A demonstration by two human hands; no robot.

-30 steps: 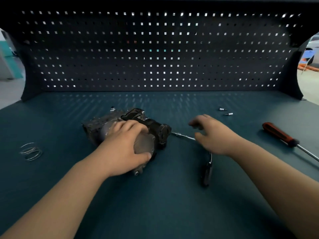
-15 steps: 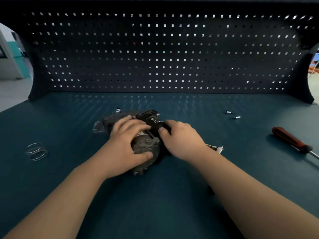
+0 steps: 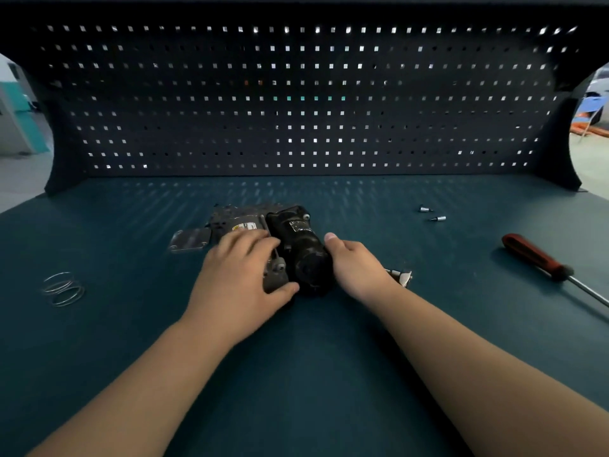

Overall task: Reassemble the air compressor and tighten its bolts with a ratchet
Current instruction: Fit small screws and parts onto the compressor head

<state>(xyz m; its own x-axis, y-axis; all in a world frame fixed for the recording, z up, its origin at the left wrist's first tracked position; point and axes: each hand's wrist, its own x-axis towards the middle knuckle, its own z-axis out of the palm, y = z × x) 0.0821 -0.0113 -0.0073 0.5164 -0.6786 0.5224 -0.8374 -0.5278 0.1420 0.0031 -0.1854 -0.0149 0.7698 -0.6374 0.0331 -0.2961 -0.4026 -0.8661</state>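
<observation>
The air compressor (image 3: 298,242), a black cylinder joined to a grey metal body, lies in the middle of the bench. My left hand (image 3: 242,275) grips its grey near end, thumb under the flange. My right hand (image 3: 354,267) cups the right side of the black cylinder, thumb pointing up. The ratchet (image 3: 400,276) lies behind my right wrist, only its silver head showing. A flat grey cover plate (image 3: 189,239) sticks out at the compressor's left.
Two small silver bits (image 3: 431,214) lie at the back right. A red-handled screwdriver (image 3: 540,262) lies at the right. Wire rings (image 3: 64,288) sit at the left. A dark pegboard (image 3: 303,103) closes the back of the bench.
My right hand left the ratchet and came onto the compressor's black cylinder. Both hands have turned the compressor so its black end faces me.
</observation>
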